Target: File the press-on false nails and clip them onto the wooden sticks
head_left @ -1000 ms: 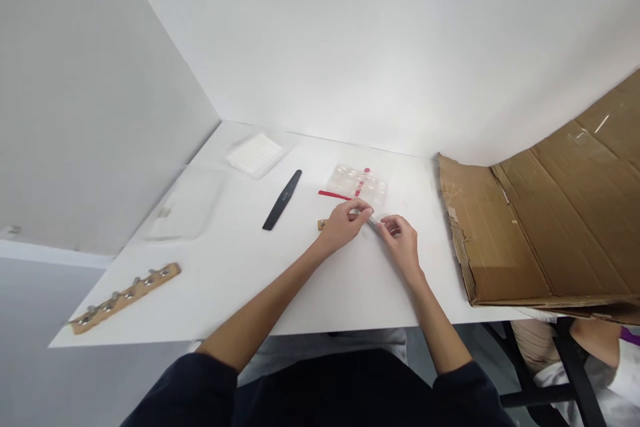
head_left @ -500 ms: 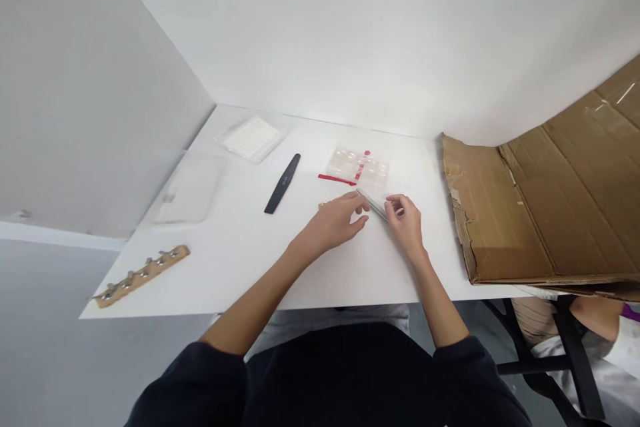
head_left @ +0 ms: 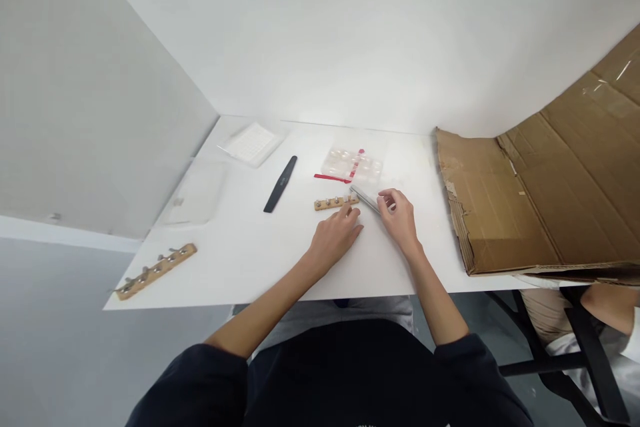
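My right hand [head_left: 399, 220] pinches a slim silver-grey tool [head_left: 365, 198], which looks like tweezers. The tool's far end points up and left, close to the right end of a small wooden strip [head_left: 327, 203] with several metal pegs. Pale small pieces sit at that end of the strip. Just below it, my left hand [head_left: 334, 237] rests near the table with loosely bent fingers, thumb apart, nothing visible in them. Its fingertips are close to the strip; whether they touch it I cannot tell. Beyond lies a clear compartment tray [head_left: 343, 163] with red strips [head_left: 331, 178].
On the left are a black nail file [head_left: 281, 184], a clear pack with a white grid sheet [head_left: 251, 143], a clear plastic sheet [head_left: 193, 197] and a wooden strip with metal clips [head_left: 157, 271]. Brown cardboard [head_left: 493, 203] stands at the right. Another person's arm [head_left: 607, 307] shows beyond it.
My left hand has drawn back from the tool's tip, down and left, uncovering the small wooden strip. My right hand keeps its hold on the tool. The view has shifted slightly.
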The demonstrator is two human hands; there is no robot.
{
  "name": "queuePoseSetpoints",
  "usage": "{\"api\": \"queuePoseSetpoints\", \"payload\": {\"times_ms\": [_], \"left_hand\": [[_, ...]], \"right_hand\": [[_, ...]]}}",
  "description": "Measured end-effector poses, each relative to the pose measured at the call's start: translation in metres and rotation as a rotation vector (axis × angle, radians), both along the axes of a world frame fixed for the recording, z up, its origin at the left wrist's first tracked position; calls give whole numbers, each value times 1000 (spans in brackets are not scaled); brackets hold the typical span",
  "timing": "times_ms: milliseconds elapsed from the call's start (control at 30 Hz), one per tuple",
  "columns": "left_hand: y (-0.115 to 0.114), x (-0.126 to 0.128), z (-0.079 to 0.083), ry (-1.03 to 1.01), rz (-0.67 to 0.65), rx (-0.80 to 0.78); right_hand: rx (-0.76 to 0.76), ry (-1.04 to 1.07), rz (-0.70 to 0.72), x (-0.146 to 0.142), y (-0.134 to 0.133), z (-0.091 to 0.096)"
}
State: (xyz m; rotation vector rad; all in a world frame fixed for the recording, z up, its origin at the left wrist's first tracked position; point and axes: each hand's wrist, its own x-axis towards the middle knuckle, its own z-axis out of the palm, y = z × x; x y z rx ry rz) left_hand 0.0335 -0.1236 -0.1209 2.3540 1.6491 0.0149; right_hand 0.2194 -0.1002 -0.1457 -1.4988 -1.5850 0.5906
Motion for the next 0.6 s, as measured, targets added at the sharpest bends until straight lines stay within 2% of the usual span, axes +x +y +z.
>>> {"api": "queuePoseSetpoints", "payload": {"times_ms": [400, 600], "left_hand": [[-5, 11, -8, 68, -30, 4], [-1, 3, -9, -51, -67, 20]], "right_hand": [[-12, 27, 15, 1, 3, -7], [-12, 20, 14, 1, 4, -7]]}}
